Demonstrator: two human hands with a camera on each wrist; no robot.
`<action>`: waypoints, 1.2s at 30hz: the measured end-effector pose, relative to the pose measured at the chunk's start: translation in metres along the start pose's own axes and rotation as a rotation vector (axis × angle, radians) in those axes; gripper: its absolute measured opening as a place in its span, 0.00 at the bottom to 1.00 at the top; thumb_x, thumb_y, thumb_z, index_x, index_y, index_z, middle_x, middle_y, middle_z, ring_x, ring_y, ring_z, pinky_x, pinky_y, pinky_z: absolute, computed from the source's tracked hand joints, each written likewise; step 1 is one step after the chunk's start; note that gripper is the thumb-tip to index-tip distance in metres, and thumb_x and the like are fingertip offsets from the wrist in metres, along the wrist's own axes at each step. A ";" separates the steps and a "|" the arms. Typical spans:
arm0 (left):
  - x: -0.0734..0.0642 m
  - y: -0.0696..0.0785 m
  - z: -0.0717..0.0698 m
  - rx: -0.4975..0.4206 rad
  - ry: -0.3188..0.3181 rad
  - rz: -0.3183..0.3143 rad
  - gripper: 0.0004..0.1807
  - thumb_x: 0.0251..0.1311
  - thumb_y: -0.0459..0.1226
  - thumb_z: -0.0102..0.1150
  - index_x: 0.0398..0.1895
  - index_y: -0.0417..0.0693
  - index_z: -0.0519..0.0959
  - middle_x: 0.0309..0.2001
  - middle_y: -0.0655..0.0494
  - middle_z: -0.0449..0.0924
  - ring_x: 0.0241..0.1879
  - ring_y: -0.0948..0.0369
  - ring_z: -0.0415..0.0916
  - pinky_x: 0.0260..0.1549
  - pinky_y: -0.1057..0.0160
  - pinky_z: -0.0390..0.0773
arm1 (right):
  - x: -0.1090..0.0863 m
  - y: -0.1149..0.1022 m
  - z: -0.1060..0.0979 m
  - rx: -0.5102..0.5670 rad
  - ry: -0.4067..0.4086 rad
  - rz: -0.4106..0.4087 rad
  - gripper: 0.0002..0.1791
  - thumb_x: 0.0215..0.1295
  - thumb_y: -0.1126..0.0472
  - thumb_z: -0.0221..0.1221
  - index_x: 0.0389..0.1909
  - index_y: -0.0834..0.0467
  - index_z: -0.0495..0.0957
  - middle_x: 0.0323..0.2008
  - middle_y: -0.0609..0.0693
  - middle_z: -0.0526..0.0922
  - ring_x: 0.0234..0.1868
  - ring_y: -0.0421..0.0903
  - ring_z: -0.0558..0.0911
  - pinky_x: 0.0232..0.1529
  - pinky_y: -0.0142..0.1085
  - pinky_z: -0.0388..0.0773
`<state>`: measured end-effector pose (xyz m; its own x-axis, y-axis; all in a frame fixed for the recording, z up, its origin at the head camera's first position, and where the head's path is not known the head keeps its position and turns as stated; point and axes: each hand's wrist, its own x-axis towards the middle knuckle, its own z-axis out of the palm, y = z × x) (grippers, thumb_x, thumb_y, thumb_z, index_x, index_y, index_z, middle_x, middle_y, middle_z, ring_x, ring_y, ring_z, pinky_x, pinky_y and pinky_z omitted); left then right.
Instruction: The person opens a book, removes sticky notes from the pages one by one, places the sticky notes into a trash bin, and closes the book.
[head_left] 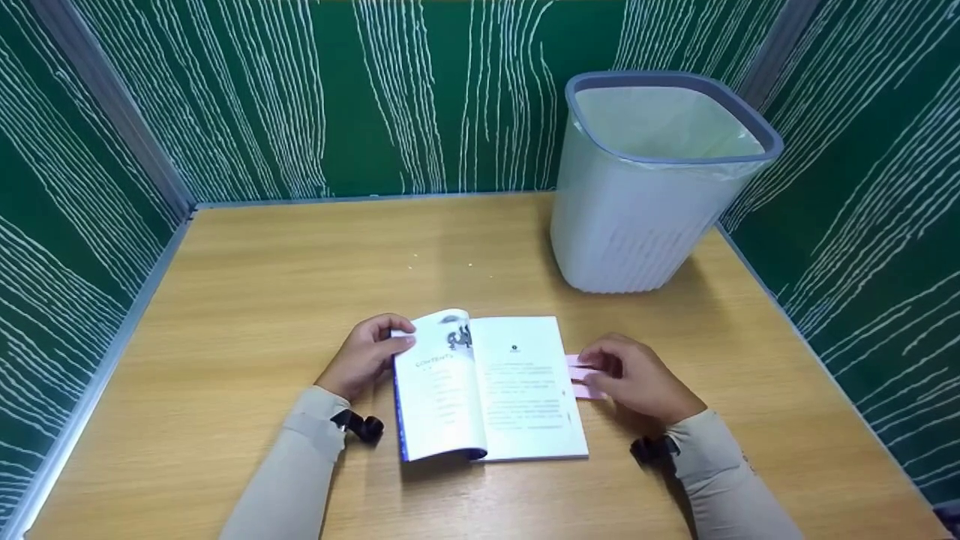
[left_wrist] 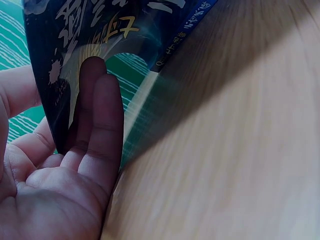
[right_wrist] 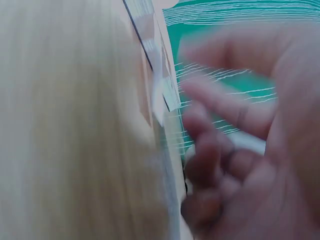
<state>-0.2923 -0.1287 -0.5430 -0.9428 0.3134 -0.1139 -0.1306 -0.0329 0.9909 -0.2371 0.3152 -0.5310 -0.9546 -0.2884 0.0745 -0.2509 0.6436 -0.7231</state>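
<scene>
A paperback book (head_left: 529, 412) lies open on the table, its left page headed "CONTENTS" and its right page printed with lines of text. My left hand (head_left: 364, 356) grips the left edge of the raised cover and page, thumb on top. Underneath, the left wrist view shows fingers against the dark cover (left_wrist: 42, 60) with its brush-style lettering. Pink paper strips (head_left: 587, 392) stick out past the right page's edge. Beside them is my right hand (head_left: 641, 379), blurred in the right wrist view, its thumb and forefinger apart with nothing visible between them.
A pale waste bin (head_left: 630, 217) with a grey rim and a liner stands at the back right of the wooden table (head_left: 285, 262). Several tiny pale specks lie beyond the book. Green walls (head_left: 390, 97) with white streaks enclose three sides.
</scene>
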 end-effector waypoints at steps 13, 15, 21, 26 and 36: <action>-0.001 -0.001 0.001 -0.011 0.010 0.018 0.13 0.66 0.34 0.66 0.51 0.40 0.79 0.44 0.51 0.77 0.33 0.62 0.77 0.27 0.69 0.77 | 0.003 0.004 -0.003 -0.103 0.103 0.135 0.09 0.63 0.60 0.71 0.44 0.50 0.88 0.38 0.49 0.80 0.38 0.46 0.77 0.35 0.33 0.77; -0.001 -0.001 0.002 -0.013 0.013 0.019 0.12 0.66 0.33 0.66 0.50 0.40 0.79 0.43 0.51 0.77 0.32 0.62 0.76 0.25 0.69 0.75 | 0.003 0.004 -0.003 -0.079 0.107 0.154 0.08 0.63 0.59 0.70 0.43 0.49 0.88 0.38 0.49 0.80 0.37 0.47 0.78 0.32 0.33 0.78; -0.001 0.001 0.002 -0.018 0.007 0.005 0.12 0.66 0.33 0.65 0.51 0.40 0.79 0.44 0.50 0.78 0.34 0.61 0.78 0.28 0.68 0.78 | 0.001 0.004 -0.005 -0.029 0.117 0.184 0.04 0.66 0.59 0.67 0.40 0.50 0.86 0.39 0.51 0.79 0.37 0.48 0.78 0.30 0.34 0.79; 0.000 0.002 0.002 -0.010 0.006 0.000 0.12 0.67 0.33 0.65 0.51 0.40 0.79 0.46 0.48 0.78 0.38 0.59 0.79 0.30 0.67 0.80 | 0.002 0.005 -0.005 -0.004 0.122 0.202 0.06 0.68 0.57 0.67 0.42 0.53 0.85 0.40 0.52 0.80 0.38 0.49 0.78 0.32 0.34 0.80; 0.000 0.000 0.001 0.001 0.005 0.004 0.12 0.67 0.34 0.65 0.50 0.40 0.79 0.45 0.49 0.77 0.35 0.59 0.77 0.28 0.67 0.78 | 0.001 0.002 -0.005 -0.074 -0.038 0.196 0.12 0.64 0.44 0.70 0.34 0.47 0.83 0.33 0.48 0.79 0.38 0.48 0.76 0.36 0.38 0.74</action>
<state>-0.2916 -0.1279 -0.5428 -0.9449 0.3084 -0.1101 -0.1265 -0.0335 0.9914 -0.2394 0.3199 -0.5290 -0.9799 -0.1783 -0.0900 -0.0732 0.7399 -0.6688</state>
